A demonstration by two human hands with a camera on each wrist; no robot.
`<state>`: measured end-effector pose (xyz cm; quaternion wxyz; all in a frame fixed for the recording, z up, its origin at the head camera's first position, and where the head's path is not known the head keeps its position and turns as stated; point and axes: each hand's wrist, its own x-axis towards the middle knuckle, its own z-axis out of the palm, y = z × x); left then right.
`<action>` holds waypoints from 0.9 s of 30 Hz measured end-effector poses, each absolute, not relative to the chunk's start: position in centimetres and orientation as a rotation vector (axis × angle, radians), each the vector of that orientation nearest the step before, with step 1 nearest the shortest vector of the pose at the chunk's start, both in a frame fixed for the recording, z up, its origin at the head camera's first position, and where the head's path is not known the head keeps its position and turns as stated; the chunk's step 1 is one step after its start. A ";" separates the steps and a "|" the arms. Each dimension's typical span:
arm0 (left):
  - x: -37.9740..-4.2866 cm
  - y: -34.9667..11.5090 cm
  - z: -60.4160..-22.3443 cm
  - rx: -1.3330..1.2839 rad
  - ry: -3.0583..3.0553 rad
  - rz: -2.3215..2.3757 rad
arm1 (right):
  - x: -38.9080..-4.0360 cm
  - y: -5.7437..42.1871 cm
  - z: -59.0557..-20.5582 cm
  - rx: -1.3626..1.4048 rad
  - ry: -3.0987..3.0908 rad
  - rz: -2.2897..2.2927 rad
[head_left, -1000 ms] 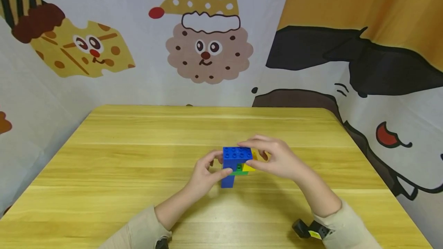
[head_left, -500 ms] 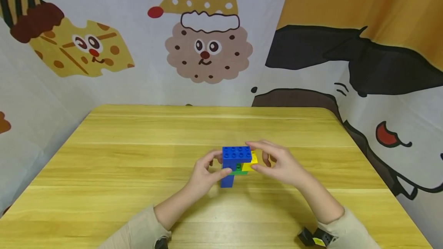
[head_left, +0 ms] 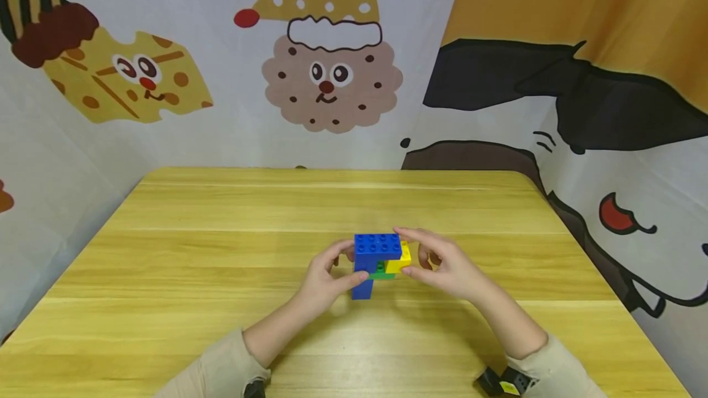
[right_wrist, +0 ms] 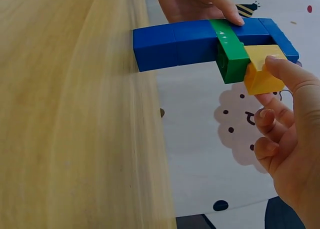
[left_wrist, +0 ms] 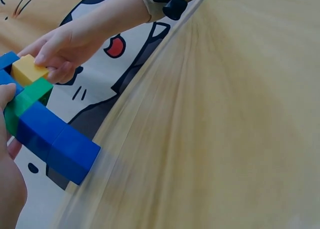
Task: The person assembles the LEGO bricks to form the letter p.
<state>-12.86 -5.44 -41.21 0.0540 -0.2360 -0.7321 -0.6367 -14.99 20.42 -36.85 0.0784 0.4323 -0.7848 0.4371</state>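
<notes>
A toy-brick structure stands upright on the table, with two blue bricks as a column and a green brick across it. Above the green one sit another blue brick and, to the right, a yellow brick. A blue eight-stud brick tops the structure, overhanging to the right. My left hand grips the left side, its thumb near the green brick. With thumb and forefinger, my right hand pinches the yellow brick; its other fingers curl free below in the right wrist view.
The wooden table spreads around the structure on all sides. A cartoon-print cloth hangs behind and beside it. Dark camera gear sits at the right wrist, close over the table.
My right hand has moved slightly right, from the blue top brick's right end to the yellow brick. My left hand keeps its grip, and the structure has stayed in place.
</notes>
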 end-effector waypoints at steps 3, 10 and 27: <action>-13.0 -5.7 -41.4 -0.740 -2.219 -1.920 | -14.2 19.9 -35.6 1.293 -2.344 1.310; -13.1 -6.1 -41.6 -0.779 -2.185 -1.908 | -13.0 19.1 -33.8 1.267 -2.346 1.306; -12.9 -6.0 -41.3 -0.795 -2.116 -1.881 | -13.1 19.1 -34.2 1.212 -2.330 1.390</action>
